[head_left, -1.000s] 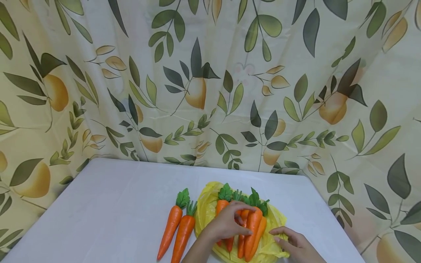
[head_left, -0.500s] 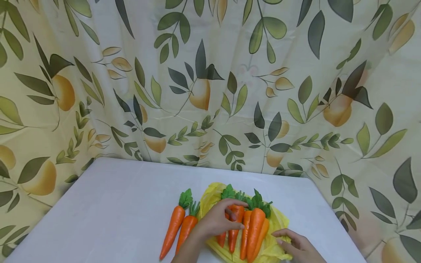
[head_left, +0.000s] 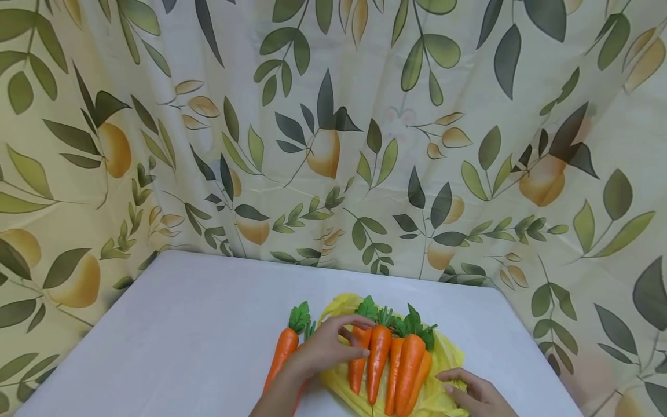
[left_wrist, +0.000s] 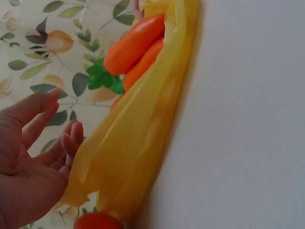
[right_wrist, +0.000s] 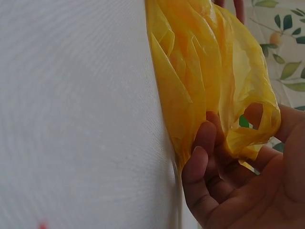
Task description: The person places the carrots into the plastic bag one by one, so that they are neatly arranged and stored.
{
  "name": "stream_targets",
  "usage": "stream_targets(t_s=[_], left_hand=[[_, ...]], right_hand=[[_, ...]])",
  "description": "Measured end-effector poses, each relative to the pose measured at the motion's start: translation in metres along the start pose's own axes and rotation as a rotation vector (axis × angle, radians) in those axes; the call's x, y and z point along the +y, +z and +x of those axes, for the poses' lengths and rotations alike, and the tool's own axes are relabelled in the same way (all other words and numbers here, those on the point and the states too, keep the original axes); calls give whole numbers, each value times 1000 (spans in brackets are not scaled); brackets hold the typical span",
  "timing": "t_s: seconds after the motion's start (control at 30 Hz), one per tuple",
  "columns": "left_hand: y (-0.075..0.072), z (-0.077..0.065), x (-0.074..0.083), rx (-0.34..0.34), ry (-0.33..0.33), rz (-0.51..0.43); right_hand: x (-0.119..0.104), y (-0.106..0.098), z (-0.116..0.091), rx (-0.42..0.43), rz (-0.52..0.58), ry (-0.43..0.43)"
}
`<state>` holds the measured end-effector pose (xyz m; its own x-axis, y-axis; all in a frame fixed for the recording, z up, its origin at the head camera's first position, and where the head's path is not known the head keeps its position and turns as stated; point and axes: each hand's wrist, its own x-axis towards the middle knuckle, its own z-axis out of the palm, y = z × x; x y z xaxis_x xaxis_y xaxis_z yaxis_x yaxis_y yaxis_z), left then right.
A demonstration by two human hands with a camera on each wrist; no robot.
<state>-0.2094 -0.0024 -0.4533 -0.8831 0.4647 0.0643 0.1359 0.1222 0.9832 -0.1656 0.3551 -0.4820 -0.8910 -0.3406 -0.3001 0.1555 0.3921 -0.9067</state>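
Note:
Several orange carrots (head_left: 379, 353) with green tops lie side by side on a crumpled yellow plastic bag (head_left: 447, 350). My left hand (head_left: 328, 347) hovers at the bag's left side, thumb and fingers apart, near the leftmost carrot (head_left: 357, 365). In the left wrist view, that hand (left_wrist: 33, 162) shows loosely bent fingers with nothing between them, beside the bag (left_wrist: 128, 152). At the bag's right edge is my right hand (head_left: 476, 391). The right wrist view shows this hand (right_wrist: 248, 186) with curled fingers gripping the thin plastic (right_wrist: 190, 71).
Two more carrots lie on the white tabletop (head_left: 208, 324) left of the bag; one carrot (head_left: 283, 350) shows clearly, while my left forearm mostly covers the other. A curtain (head_left: 333, 145) printed with leaves and fruit hangs behind the table.
My left hand has moved left, from over the middle carrots to the leftmost one on the bag, uncovering those carrots. The right hand stays at the bag's edge. The head view has shifted slightly.

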Motion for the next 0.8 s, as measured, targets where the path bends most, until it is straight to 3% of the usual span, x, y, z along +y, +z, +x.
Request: stream_targets(t_s=[0.2, 0.33, 0.53, 0.8], left_hand=[[-30, -12, -11, -40, 20, 13], [-51, -23, -22, -53, -2, -43], [-76, -37, -33, -28, -32, -99], [-97, -49, -36, 29, -48, -106]], right_hand=[[0, 0, 1, 2, -6, -9], [0, -2, 0, -8, -3, -1], [1, -4, 1, -7, -19, 10], [3, -2, 4, 5, -32, 25]])
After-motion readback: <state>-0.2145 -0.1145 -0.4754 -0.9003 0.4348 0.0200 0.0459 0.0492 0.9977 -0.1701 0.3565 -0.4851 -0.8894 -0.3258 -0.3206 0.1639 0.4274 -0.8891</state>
